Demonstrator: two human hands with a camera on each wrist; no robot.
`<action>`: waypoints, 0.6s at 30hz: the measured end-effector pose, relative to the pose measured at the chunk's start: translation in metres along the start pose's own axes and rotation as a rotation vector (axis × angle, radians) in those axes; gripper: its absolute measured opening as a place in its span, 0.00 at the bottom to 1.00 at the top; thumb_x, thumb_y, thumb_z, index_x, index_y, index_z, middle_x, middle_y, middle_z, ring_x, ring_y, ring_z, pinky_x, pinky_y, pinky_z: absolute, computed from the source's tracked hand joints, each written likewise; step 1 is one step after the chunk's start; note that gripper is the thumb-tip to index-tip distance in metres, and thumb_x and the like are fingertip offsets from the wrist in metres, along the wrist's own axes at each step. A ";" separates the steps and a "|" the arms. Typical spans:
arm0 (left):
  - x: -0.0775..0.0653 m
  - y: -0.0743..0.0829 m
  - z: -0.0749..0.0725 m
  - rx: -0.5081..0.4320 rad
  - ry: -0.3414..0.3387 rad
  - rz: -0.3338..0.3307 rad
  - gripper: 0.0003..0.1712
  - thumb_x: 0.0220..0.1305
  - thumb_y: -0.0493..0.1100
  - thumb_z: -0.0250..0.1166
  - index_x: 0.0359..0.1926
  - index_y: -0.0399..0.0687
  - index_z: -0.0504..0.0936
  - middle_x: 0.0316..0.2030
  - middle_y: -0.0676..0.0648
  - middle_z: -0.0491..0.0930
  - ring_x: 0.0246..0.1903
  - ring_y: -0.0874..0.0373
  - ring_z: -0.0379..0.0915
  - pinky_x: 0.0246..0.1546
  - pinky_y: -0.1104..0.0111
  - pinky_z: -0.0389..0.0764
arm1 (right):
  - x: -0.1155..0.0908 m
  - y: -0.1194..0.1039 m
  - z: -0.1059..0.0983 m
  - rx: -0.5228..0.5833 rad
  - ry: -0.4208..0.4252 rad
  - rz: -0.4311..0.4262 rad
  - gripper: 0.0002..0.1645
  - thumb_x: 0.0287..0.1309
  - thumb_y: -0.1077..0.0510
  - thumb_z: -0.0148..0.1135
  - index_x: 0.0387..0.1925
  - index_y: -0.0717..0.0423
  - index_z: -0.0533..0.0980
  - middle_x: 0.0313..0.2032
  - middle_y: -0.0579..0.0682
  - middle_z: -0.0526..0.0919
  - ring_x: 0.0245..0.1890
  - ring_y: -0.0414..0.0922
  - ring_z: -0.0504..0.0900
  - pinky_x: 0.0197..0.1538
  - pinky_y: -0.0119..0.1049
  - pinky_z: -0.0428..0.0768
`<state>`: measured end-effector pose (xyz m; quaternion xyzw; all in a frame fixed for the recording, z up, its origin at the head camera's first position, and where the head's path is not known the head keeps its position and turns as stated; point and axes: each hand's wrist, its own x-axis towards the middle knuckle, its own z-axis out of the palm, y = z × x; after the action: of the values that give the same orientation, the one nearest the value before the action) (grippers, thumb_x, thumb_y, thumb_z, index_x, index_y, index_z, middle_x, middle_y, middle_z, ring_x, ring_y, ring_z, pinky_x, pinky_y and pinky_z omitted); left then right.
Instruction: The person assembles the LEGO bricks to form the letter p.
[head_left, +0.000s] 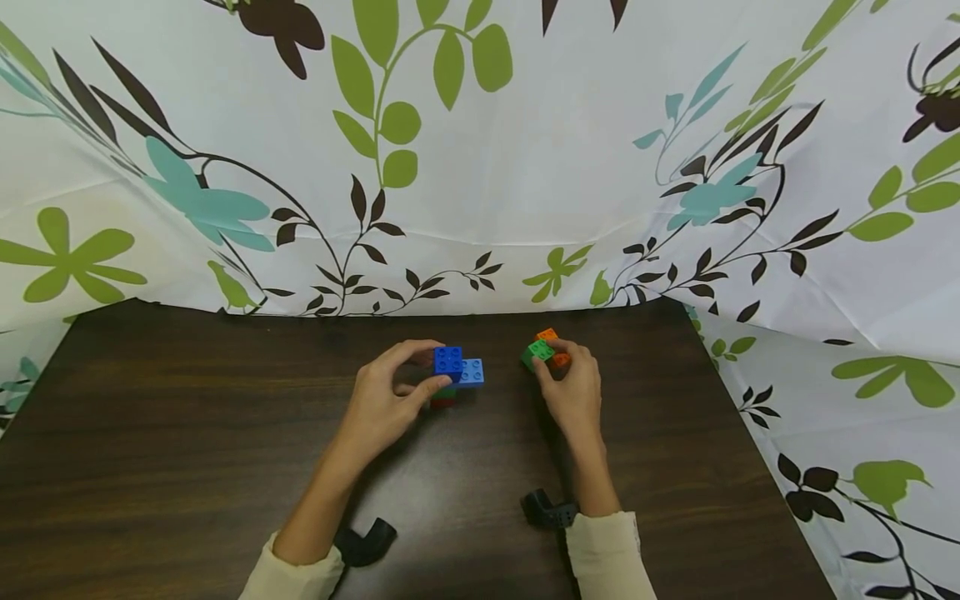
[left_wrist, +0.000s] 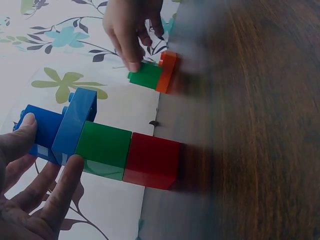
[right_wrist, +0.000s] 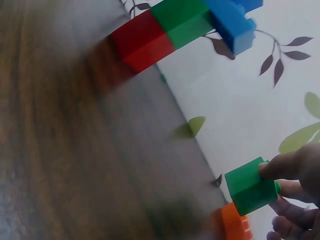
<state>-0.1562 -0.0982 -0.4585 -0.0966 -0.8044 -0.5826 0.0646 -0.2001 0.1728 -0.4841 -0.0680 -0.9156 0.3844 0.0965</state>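
With thumb and fingers, my left hand (head_left: 381, 402) grips the dark blue brick (head_left: 447, 360) on top of an upright stack. Beneath it are a longer, lighter blue brick (head_left: 472, 372) jutting to the right, a green brick (left_wrist: 104, 150) and a red brick (left_wrist: 152, 160) standing on the table. In the left wrist view, a fingertip touches the stack near the lighter blue and green bricks. To the right, my right hand (head_left: 576, 392) pinches another green brick (right_wrist: 250, 187) over an orange brick (head_left: 547, 335); whether those two are joined, I cannot tell.
The dark wooden table (head_left: 187, 433) ends at the back against a white cloth (head_left: 480, 200) printed with leaves and flowers. Black curved pieces (head_left: 367, 543) are at both wrists, just above the table. A gap of bare tabletop separates the two groups of bricks.
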 end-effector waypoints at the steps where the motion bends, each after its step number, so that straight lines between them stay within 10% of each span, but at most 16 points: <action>1: 0.000 0.000 0.000 0.000 0.001 0.001 0.24 0.66 0.39 0.78 0.62 0.48 0.85 0.51 0.40 0.87 0.54 0.41 0.85 0.40 0.66 0.91 | 0.000 -0.001 -0.002 0.012 0.001 -0.006 0.25 0.68 0.55 0.74 0.62 0.60 0.81 0.63 0.64 0.81 0.63 0.63 0.77 0.62 0.60 0.79; 18: -0.001 0.001 -0.001 0.002 -0.007 -0.005 0.24 0.67 0.39 0.77 0.62 0.47 0.84 0.52 0.39 0.87 0.53 0.45 0.85 0.39 0.68 0.91 | -0.006 -0.022 -0.017 0.059 -0.013 -0.073 0.24 0.64 0.56 0.77 0.59 0.58 0.84 0.56 0.62 0.83 0.50 0.59 0.77 0.49 0.44 0.76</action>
<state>-0.1555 -0.0984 -0.4575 -0.0968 -0.8056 -0.5814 0.0603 -0.1913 0.1677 -0.4574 -0.0291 -0.9064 0.4078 0.1064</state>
